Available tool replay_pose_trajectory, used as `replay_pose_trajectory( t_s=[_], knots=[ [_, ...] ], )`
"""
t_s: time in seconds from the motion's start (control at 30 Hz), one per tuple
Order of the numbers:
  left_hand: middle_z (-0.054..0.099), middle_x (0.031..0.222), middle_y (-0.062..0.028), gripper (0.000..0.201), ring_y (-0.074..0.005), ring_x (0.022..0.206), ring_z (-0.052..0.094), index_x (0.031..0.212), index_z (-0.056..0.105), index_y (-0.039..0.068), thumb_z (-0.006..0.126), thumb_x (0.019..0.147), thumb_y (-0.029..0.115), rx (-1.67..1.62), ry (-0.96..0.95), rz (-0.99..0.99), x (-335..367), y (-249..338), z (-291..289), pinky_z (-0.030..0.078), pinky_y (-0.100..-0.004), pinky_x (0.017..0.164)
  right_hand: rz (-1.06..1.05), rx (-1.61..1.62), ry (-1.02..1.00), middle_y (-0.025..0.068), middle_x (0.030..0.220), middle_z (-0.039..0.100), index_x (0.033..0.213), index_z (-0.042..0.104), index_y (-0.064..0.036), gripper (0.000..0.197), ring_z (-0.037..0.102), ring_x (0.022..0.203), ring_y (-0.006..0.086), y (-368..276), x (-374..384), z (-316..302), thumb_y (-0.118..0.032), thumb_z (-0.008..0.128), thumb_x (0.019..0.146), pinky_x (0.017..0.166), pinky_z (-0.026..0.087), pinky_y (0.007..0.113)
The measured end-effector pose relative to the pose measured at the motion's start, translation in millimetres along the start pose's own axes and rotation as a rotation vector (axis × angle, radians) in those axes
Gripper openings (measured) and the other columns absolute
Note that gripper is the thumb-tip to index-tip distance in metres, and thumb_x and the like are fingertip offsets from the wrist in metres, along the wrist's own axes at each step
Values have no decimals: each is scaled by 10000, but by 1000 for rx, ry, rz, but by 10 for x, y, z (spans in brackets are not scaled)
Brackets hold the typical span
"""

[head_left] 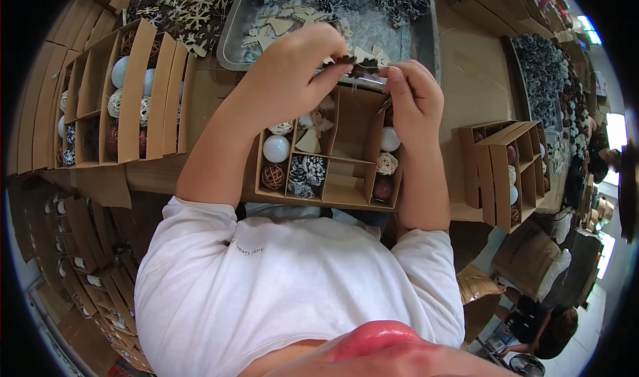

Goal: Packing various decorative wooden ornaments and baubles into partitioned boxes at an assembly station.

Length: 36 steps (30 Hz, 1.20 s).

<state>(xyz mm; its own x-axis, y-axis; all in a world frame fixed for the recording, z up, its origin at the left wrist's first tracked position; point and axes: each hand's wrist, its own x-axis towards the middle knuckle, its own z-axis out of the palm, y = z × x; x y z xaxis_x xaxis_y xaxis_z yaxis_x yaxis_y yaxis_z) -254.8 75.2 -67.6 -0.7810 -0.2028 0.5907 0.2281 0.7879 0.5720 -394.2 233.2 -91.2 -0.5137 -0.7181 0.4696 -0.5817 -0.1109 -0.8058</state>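
Pinching a small dark ornament [347,60] between thumb and fingertips, our left hand [293,70] meets our right hand [416,97] just above centre frame, the right's fingers closed on what looks like its thin hanging loop, though we cannot tell for sure; both hover over the divided cardboard box [353,137], seemingly so the piece can drop straight into a cell; its compartments already hold a white ball [275,148], a brown wicker ball [272,176], a frosted pinecone [307,170], a pale wicker ball [387,163] and a dark red bauble [382,188], while the central cell sits open; at upper left we see a filled box [126,97] standing on edge; along the top a metal tray [233,44] carries wooden cutouts; at right stands another partitioned box [506,170].
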Motion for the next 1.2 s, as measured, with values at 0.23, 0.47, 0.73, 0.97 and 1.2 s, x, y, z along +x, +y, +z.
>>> replay_pose_trajectory(
  t_s=[0.23,0.47,0.73,0.97,1.2],
  knots=[
    [546,782,-112,162,-329,740,540,840,523,27,663,760,41,88,-156,25,-12,79,95,447,-408,657,-80,-44,58,63,677,546,876,669,8,93,505,607,155,-80,-12,10,-69,617,865,547,392,274],
    [499,741,-83,186,-245,699,549,788,491,34,675,759,20,58,-75,0,14,80,67,424,-344,592,-212,-145,225,59,781,539,963,707,-13,144,486,642,138,88,71,-68,-73,643,850,549,386,262],
    [570,801,-20,134,-145,752,625,883,504,60,635,859,44,-582,-98,-479,-49,43,65,493,-236,622,-195,-60,165,27,700,520,977,712,-10,161,483,634,109,-56,4,-103,-35,657,827,537,375,237],
    [640,879,-77,89,-320,911,676,999,552,68,554,914,41,-1330,-88,-584,-72,14,85,554,-286,645,258,278,88,11,781,594,951,708,7,159,510,705,83,-14,62,-101,-99,604,895,644,401,225],
    [632,940,-73,79,-265,905,672,1004,553,61,557,926,66,-1115,19,-531,-77,19,168,555,-310,731,-8,803,-155,132,1084,613,895,700,28,221,546,1028,211,73,30,-125,-149,566,897,910,398,346]
  ],
)
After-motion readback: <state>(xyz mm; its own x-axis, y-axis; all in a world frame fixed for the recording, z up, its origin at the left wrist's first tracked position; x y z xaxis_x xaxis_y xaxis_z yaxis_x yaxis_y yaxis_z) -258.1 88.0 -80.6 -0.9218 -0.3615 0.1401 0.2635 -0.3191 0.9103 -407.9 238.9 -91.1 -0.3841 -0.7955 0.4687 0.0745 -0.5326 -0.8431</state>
